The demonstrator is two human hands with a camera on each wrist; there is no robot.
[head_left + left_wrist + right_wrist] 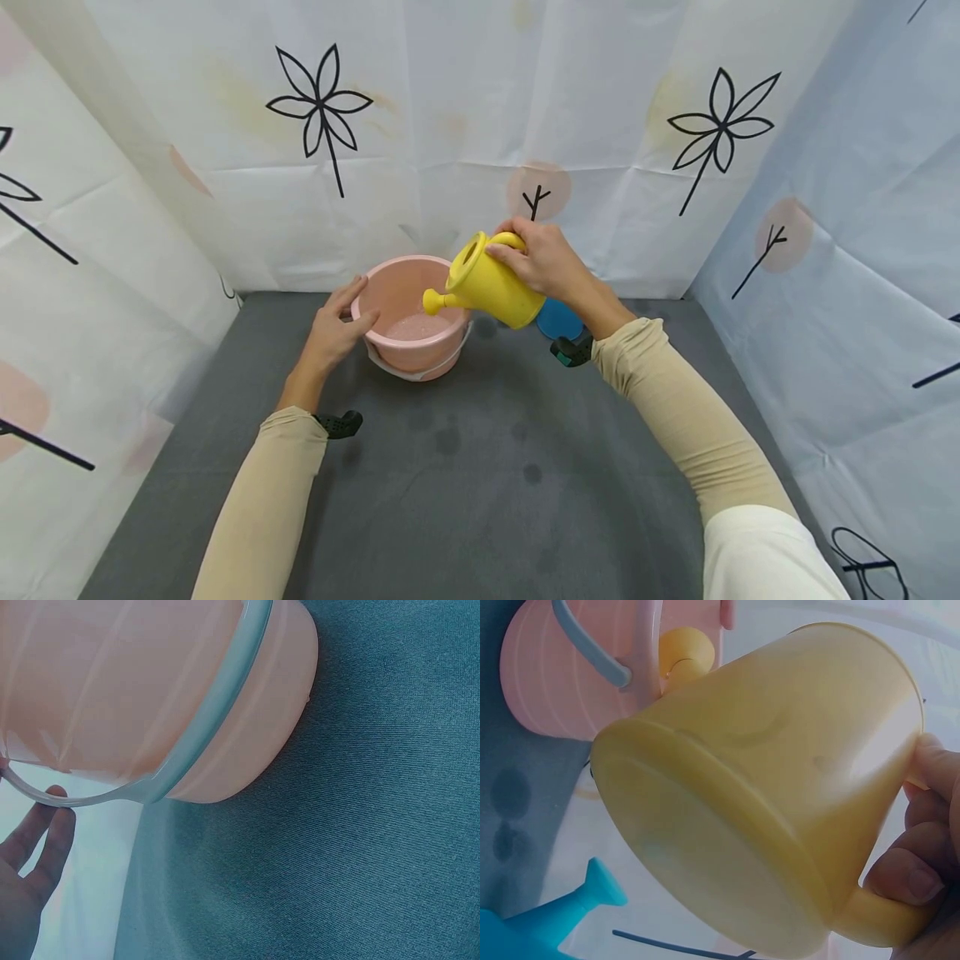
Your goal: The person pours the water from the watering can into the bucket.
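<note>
A yellow watering can (498,287) is tilted over a pink bucket (420,358), its spout above the bucket's opening. My right hand (547,258) grips the can by its handle; in the right wrist view, fingers (915,870) curl round that handle. My left hand (337,329) holds the bucket's left side at the rim, the thumb reaching over the edge. In the left wrist view, two fingertips (60,806) of it touch the pale bucket handle (217,697). Inside the bucket, some clear water seems to lie at the bottom.
Behind the right hand stands a blue watering can (558,319), partly hidden; its spout (592,889) shows in the right wrist view. Dark wet spots (447,440) mark the grey table cloth (465,517). White printed curtains (450,100) enclose the back and sides.
</note>
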